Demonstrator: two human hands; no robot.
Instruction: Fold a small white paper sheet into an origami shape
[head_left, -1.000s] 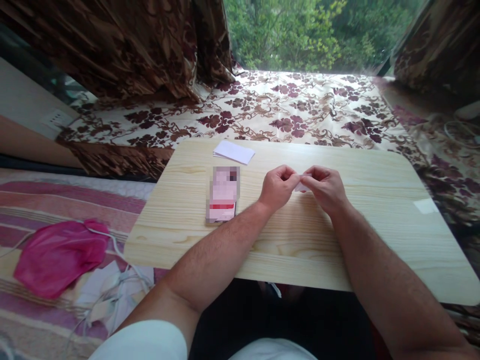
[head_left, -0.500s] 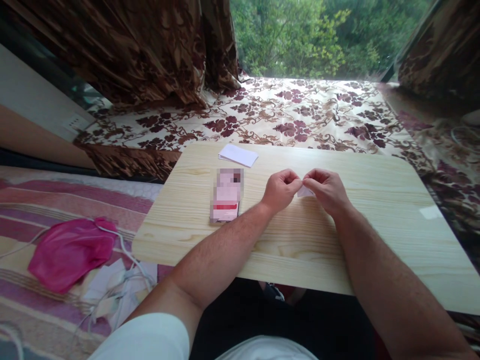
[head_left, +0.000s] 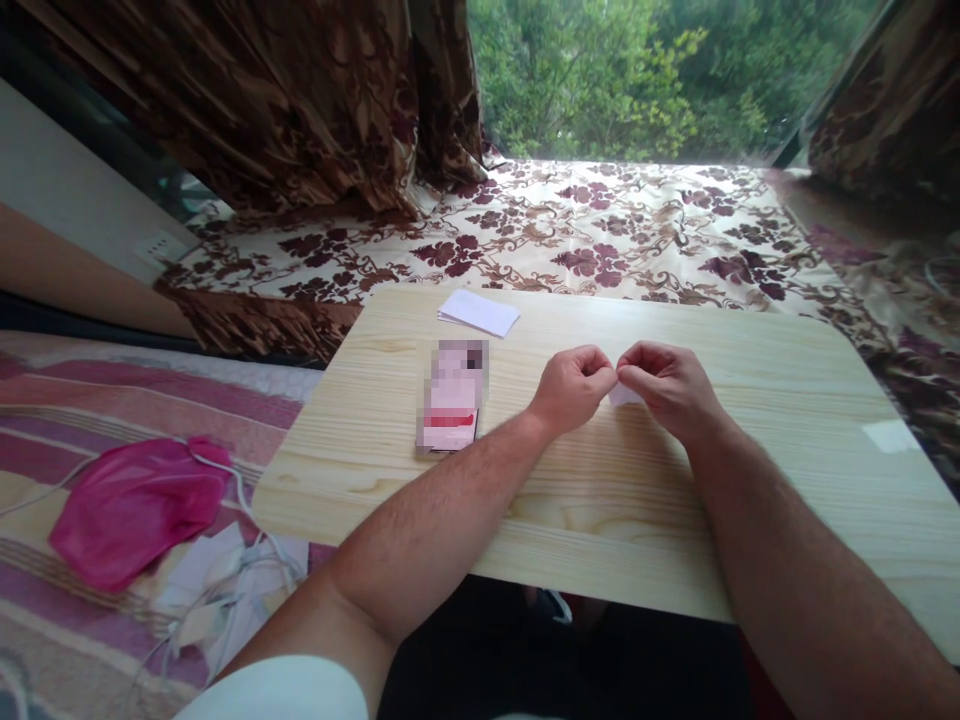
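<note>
1. The left hand (head_left: 574, 390) is curling nearly closed, pinching thumb against index finger at the far left corner of a small white paper slip (head_left: 624, 397).
2. The right hand (head_left: 670, 388) is also closing into a pinch, holding the slip's far edge; both sets of fingertips are meeting and partly hiding the paper.
3. The slip is showing just above or on the table (head_left: 585, 505); which, I cannot tell.
4. Left of the hands, a pixelated pink smartphone (head_left: 454, 385) is lying flat, the left forearm passing close by its near edge.
5. Beyond the phone, a stack of white paper (head_left: 480, 313) is resting, its layers slightly fanning.
6. A white patch (head_left: 890, 436) is lying at the table's right edge.
7. The tabletop is showing pale wood grain and rounded corners; floral fabric (head_left: 592, 262) is spreading beyond.
</note>
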